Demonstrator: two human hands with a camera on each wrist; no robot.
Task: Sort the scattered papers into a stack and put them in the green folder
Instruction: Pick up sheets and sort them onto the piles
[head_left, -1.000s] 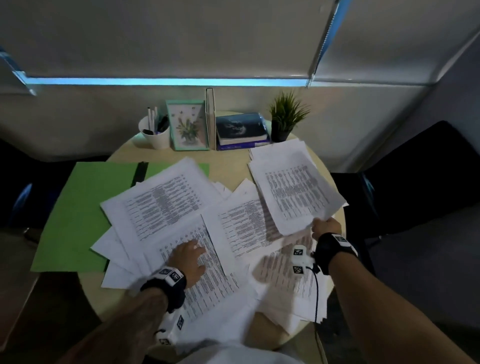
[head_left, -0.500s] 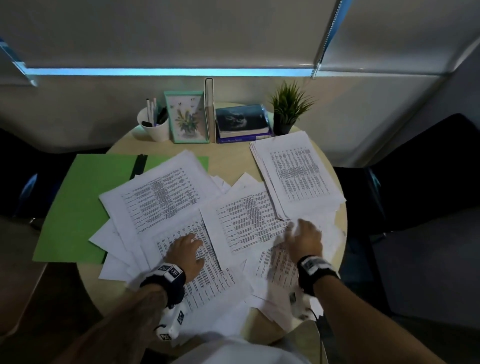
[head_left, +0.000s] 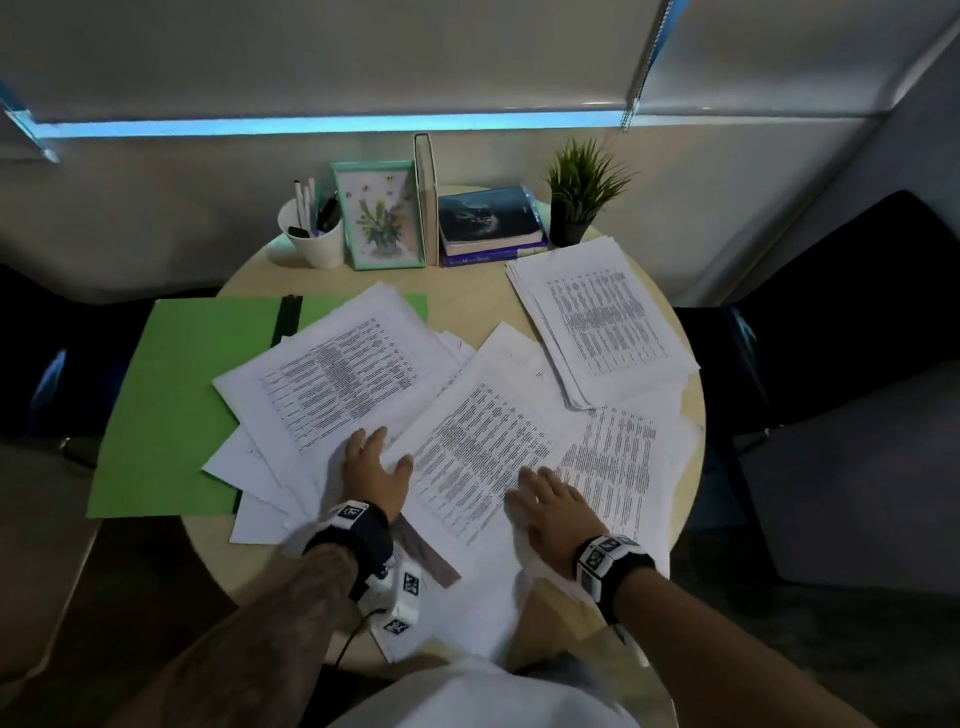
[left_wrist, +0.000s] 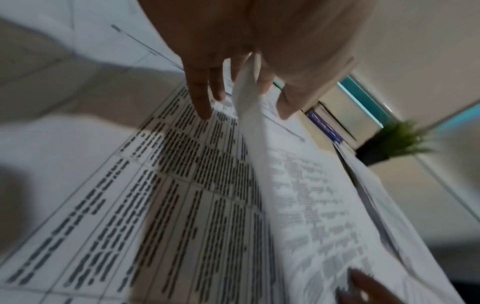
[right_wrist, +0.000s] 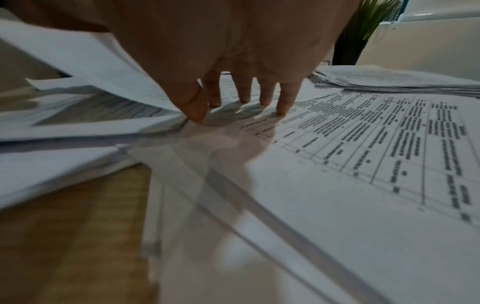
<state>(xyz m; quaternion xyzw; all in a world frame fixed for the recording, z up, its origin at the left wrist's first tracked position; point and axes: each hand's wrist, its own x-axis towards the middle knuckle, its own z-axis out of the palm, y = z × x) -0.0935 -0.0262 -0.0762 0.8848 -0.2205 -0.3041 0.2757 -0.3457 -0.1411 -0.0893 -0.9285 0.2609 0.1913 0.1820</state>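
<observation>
An open green folder (head_left: 171, 415) lies at the table's left, partly under scattered printed sheets (head_left: 332, 384). A tidier stack of papers (head_left: 608, 332) sits at the back right. My left hand (head_left: 375, 467) rests flat at the left edge of the middle sheet (head_left: 478, 457). In the left wrist view its fingers (left_wrist: 200, 98) are straight, and that raised edge runs up between them and the thumb. My right hand (head_left: 550, 501) lies flat on the same sheet's right part. Its straight fingers (right_wrist: 283, 102) press the print while the thumb (right_wrist: 193, 107) touches a neighbouring sheet's edge.
Along the back of the round wooden table (head_left: 483, 296) stand a white pen cup (head_left: 311, 234), a framed flower picture (head_left: 382, 218), an upright book, stacked books (head_left: 488, 223) and a small potted plant (head_left: 576, 197). Dark chairs (head_left: 831, 312) flank the table.
My right hand has set a bundle of sheets down on the back-right stack, let go and moved left onto the middle sheet. My left hand has slid forward to that sheet's left edge.
</observation>
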